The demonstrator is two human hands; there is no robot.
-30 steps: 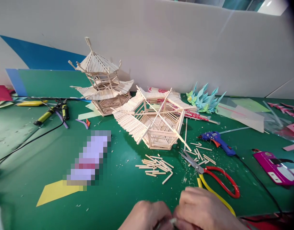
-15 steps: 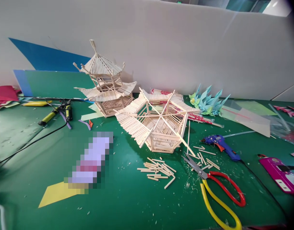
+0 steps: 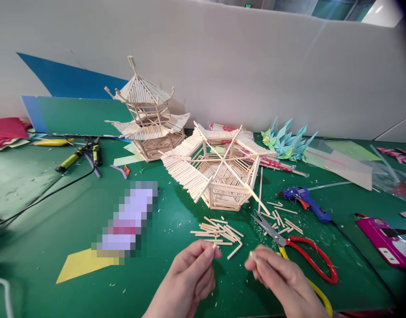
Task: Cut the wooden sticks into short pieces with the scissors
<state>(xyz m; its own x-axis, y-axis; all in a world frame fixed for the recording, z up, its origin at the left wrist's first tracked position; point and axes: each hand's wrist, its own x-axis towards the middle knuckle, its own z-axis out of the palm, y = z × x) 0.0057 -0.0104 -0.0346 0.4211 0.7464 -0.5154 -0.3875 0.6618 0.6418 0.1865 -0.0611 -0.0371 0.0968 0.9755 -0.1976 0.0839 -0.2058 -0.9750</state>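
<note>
Two bare hands show low in the middle of the frame, apart from each other with green mat between them. Your left hand (image 3: 189, 282) is curled, thumb and forefinger pressed tip to tip. I cannot tell whether anything sits in that pinch. Your right hand (image 3: 282, 280) is closed in the same way, its fingertips turned toward the left hand. A pale speck shows at those tips, too small to tell from a nail.

The loose heap of short pale wooden sticks (image 3: 218, 232) lies on the green work mat (image 3: 57, 207) just above your left fingertips, near them but not touching. The red-and-yellow-handled scissors (image 3: 281, 242) lie just above and to the right of your right hand, blades pointing up and left.

Higher, at the centre of the frame, stands the unfinished six-sided wooden stick roof frame (image 3: 219, 176), with more stick offcuts scattered to its lower right. The two-tiered wooden stick pagoda (image 3: 146, 119) stands to its upper left against the white wall. The blue hot-glue gun (image 3: 304, 198) lies to the right of the frame, well apart from both hands.
</note>
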